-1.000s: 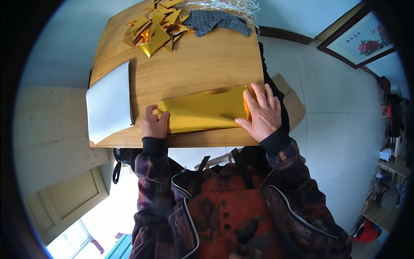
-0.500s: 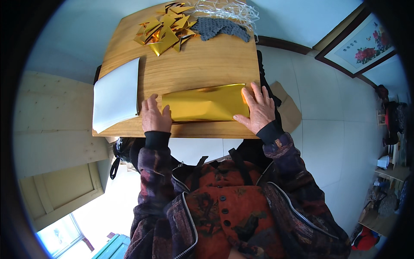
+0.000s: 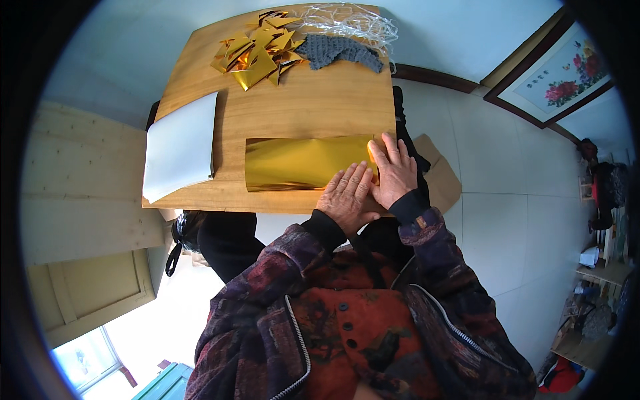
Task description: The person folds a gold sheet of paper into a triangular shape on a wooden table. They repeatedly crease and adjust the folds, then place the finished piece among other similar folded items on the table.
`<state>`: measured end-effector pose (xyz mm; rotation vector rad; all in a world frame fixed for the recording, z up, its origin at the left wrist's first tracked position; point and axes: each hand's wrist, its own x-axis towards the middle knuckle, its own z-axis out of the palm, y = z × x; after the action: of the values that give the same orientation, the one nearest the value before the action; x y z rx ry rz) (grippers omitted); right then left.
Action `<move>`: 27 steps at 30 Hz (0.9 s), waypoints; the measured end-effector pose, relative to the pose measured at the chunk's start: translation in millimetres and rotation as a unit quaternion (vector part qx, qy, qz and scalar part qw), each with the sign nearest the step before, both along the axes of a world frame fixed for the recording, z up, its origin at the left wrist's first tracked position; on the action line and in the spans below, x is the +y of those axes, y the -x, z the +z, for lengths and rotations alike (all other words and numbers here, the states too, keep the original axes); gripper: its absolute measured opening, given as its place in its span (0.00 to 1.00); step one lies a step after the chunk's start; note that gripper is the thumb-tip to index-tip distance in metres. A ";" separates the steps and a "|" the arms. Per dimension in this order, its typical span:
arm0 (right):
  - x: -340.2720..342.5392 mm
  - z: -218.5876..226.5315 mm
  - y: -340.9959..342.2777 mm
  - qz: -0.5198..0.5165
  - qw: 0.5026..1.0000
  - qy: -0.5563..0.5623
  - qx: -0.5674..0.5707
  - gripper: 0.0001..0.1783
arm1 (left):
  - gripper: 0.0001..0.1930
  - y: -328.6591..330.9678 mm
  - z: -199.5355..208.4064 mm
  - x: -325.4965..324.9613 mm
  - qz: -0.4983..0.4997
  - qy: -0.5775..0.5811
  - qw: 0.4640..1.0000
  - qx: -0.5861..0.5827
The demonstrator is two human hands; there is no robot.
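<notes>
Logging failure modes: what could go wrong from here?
1. The left grip and right grip are both at the right end of the gold foil sheet; its unheld left end could lift or skew.
2. The sheet lies near the front edge of the wooden table, so a pull toward the body might drag it over.

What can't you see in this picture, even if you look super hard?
All in the head view:
- Part of the right end of the gold sheet: the right hand covers it.
- Part of its near edge: under the left hand.
- The lowest folded gold pieces: hidden by those on top.
- What's inside the black bag: its dark sides hide it.
- The rest of the teal thing: cut off by the bottom edge.
</notes>
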<state>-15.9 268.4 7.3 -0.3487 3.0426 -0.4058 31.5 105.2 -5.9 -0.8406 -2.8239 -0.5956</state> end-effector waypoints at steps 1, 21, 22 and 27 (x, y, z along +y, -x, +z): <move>0.2 -0.4 0.1 0.005 1.000 0.011 0.009 0.42 | 0.48 -0.9 -1.6 -2.2 0.003 0.005 1.000 0.005; 33.2 -32.4 20.0 0.136 0.977 0.156 0.056 0.34 | 0.47 -3.9 3.3 -8.4 -0.025 0.105 0.994 -0.029; 33.8 -31.8 20.9 0.143 0.973 0.168 0.065 0.34 | 0.46 -3.7 4.2 -8.4 -0.027 0.104 0.994 -0.030; 29.9 -10.3 21.8 0.114 0.986 0.120 0.014 0.31 | 0.44 -3.7 8.2 -7.7 -0.029 0.092 0.994 -0.056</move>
<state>-37.6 298.3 -3.0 -0.7125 2.9349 -0.7577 35.2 97.5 2.2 -0.9505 -3.0019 -0.4049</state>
